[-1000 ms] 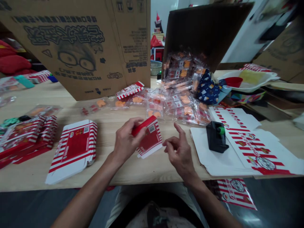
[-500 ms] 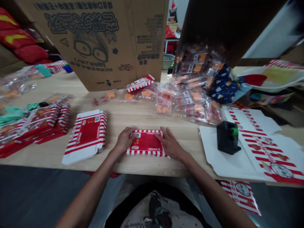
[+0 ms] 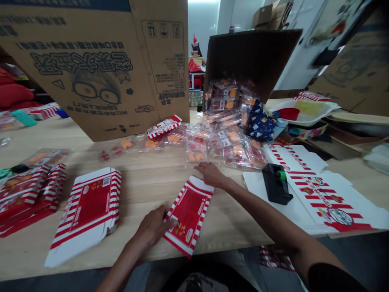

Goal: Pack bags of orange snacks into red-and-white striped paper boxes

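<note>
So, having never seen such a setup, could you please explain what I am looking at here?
No machine here: a camera worn on a person's head looks forward and down at their two bare hands. The left hand holds a red-and-white striped box; the right hand is by its far white flap, near clear packets. On the wooden table lie another striped box to the left and, right, flat cartons bearing a black tape dispenser.
</note>
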Demonstrator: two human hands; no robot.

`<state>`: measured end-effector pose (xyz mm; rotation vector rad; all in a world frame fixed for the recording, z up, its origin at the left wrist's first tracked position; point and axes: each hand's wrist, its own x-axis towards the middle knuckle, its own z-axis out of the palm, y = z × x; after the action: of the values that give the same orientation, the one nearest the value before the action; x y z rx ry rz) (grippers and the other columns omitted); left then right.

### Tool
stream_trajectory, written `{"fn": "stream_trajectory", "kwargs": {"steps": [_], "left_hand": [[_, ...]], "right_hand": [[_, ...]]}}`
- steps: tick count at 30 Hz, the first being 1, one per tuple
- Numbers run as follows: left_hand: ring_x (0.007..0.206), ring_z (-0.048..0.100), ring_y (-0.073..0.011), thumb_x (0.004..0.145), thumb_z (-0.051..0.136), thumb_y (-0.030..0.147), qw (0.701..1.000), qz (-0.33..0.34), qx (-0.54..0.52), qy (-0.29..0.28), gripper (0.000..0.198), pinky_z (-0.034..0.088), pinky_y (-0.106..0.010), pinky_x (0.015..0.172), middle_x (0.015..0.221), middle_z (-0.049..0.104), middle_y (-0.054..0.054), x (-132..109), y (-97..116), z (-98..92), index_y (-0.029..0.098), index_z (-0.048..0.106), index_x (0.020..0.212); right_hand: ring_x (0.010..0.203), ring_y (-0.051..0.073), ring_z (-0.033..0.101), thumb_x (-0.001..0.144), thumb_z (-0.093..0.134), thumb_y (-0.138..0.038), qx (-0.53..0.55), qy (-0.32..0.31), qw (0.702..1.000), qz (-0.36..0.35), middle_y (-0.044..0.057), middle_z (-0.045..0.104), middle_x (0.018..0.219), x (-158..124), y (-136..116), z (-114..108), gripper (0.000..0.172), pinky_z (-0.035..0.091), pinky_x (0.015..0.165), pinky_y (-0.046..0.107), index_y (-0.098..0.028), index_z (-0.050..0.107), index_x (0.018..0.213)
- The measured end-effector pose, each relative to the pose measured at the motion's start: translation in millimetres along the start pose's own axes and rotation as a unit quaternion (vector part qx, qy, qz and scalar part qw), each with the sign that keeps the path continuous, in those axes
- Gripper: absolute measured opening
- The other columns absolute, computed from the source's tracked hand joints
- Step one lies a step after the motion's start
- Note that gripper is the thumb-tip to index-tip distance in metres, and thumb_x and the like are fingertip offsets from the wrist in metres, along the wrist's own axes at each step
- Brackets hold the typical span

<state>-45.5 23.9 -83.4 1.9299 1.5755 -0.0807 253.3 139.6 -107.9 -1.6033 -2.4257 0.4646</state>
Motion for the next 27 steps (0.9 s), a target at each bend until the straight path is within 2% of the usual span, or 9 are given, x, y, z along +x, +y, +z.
{"fn": "stream_trajectory", "kwargs": {"steps": [2,4,7,9,13,16,18,22,27], "left_hand": [[0.09,0.071,-0.0326,0.087,0.051,0.064,0.997,-0.043,0.053,-0.021,0.046,0.045,-0.035,0.07,0.095,0.076,-0.011,-8.7,8.5,-6.3,0.021,0.065,0.094],[0.094,0.071,-0.0331,0.089,0.047,0.067,0.996,-0.059,0.069,0.016,0.052,0.046,-0.036,0.073,0.098,0.076,-0.013,-1.9,22.1,-14.4,0.02,0.066,0.101],[0.105,0.069,-0.0291,0.093,0.043,0.065,0.99,-0.044,-0.004,0.133,0.058,0.048,-0.035,0.084,0.113,0.073,-0.014,37.1,50.4,-17.6,0.018,0.062,0.122],[0.111,0.067,-0.0295,0.094,0.047,0.061,0.983,-0.044,-0.038,0.173,0.058,0.048,-0.034,0.088,0.123,0.069,-0.017,69.9,68.0,-10.8,0.015,0.06,0.126],[0.113,0.064,-0.0318,0.088,0.061,0.037,0.977,-0.058,-0.057,0.197,0.029,0.047,-0.036,0.089,0.119,0.068,-0.019,108.5,76.8,7.8,0.014,0.067,0.105],[0.1,0.068,-0.0274,0.087,0.056,0.023,0.968,-0.075,-0.106,0.216,0.011,0.047,-0.035,0.087,0.099,0.072,-0.012,106.7,56.4,10.8,0.019,0.066,0.09],[0.092,0.068,-0.0268,0.088,0.052,0.022,0.954,-0.097,-0.153,0.238,0.011,0.048,-0.035,0.084,0.088,0.071,-0.01,99.2,38.3,6.5,0.02,0.063,0.088],[0.09,0.069,-0.0269,0.089,0.049,0.028,0.908,-0.127,-0.274,0.291,0.015,0.05,-0.034,0.079,0.086,0.072,-0.01,85.4,16.6,-6.8,0.018,0.06,0.093],[0.073,0.071,-0.0271,0.08,0.06,0.042,0.839,-0.105,-0.458,0.276,0.025,0.053,-0.033,0.063,0.067,0.07,-0.006,60.1,13.4,-14.1,0.017,0.063,0.078]], "right_hand": [[0.126,0.034,0.057,0.082,0.058,-0.007,0.002,0.033,0.993,0.11,0.025,0.058,0.135,22.8,3.7,-8.5,0.057,0.045,0.106,0.046,-0.009,0.055,0.138],[0.125,0.038,0.056,0.081,0.06,-0.012,0.012,0.061,0.973,0.221,0.031,0.053,0.136,49.9,4.3,-13.9,0.069,0.048,0.101,0.047,-0.001,0.042,0.146],[0.131,0.041,0.051,0.084,0.061,-0.025,0.037,0.085,0.94,0.33,0.035,0.045,0.143,90.6,-3.7,-16.0,0.088,0.047,0.101,0.05,0.002,0.018,0.156],[0.135,0.042,0.047,0.084,0.061,-0.03,0.049,0.1,0.925,0.363,0.036,0.038,0.149,109.9,-11.1,-16.1,0.094,0.046,0.102,0.052,0.0,0.011,0.158],[0.127,0.034,0.056,0.086,0.058,-0.027,0.06,0.122,0.926,0.353,0.03,0.045,0.146,112.6,-11.3,-23.0,0.086,0.051,0.098,0.042,-0.006,0.017,0.158],[0.118,0.031,0.062,0.087,0.057,-0.021,0.041,0.128,0.938,0.319,0.023,0.055,0.138,90.7,-1.3,-34.8,0.069,0.051,0.096,0.039,-0.011,0.034,0.151],[0.132,0.038,0.051,0.085,0.061,-0.019,0.01,0.133,0.941,0.311,0.027,0.047,0.146,77.6,-0.3,-40.4,0.067,0.043,0.107,0.048,-0.009,0.039,0.148],[0.151,0.051,0.014,0.086,0.065,-0.028,-0.04,0.118,0.943,0.307,0.033,0.013,0.163,78.4,-23.6,-33.1,0.084,0.021,0.114,0.068,-0.009,0.025,0.157],[0.15,0.055,0.013,0.073,0.079,-0.027,-0.067,0.044,0.948,0.309,0.029,0.002,0.167,88.9,-46.3,-4.9,0.115,0.022,0.11,0.075,-0.023,0.009,0.164]]}}
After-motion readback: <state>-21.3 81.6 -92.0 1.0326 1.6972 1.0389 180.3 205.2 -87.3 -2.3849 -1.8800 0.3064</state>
